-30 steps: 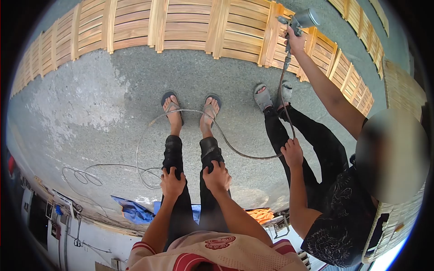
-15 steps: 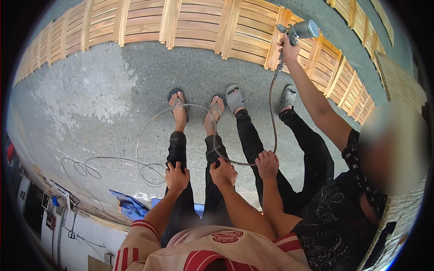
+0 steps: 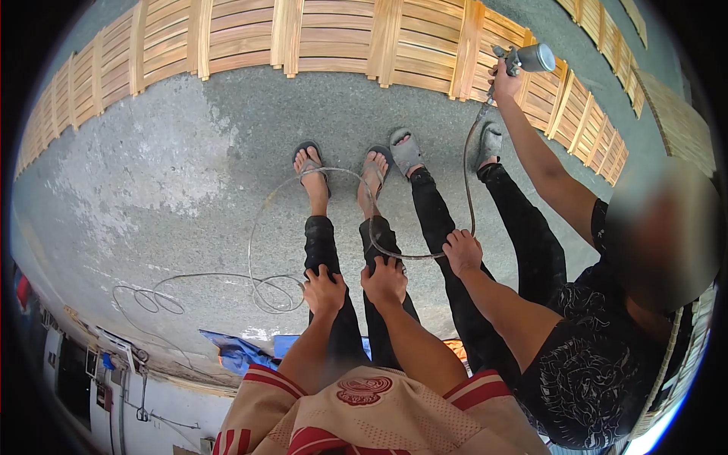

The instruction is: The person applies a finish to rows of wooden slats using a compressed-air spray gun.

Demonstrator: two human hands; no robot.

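My left hand (image 3: 324, 292) rests on my left knee, its fingers spread over the black trousers (image 3: 341, 318). In the same way my right hand (image 3: 384, 282) lies over my right knee with the fingers apart. Neither holds a tool. A thin air hose (image 3: 383, 244) crosses in front of my shins, close to my right hand. Beside me a co-worker holds a spray gun (image 3: 513, 61) with a metal cup (image 3: 536, 58) over the wooden slatted panels (image 3: 425, 53). The co-worker's other hand (image 3: 462, 252) is at their knee, where the hose passes its fingers.
The panels form a long curved row on the grey concrete floor (image 3: 152, 167). More panels (image 3: 607, 45) lie at upper right. Hose coils (image 3: 277, 294) are on the floor to my left. Blue sheeting (image 3: 239, 353) lies behind my legs, near a white wall (image 3: 163, 402) with fittings.
The co-worker's spray gun has moved right and slightly down along the panels. The view has shifted a little; my hands stay on my knees.
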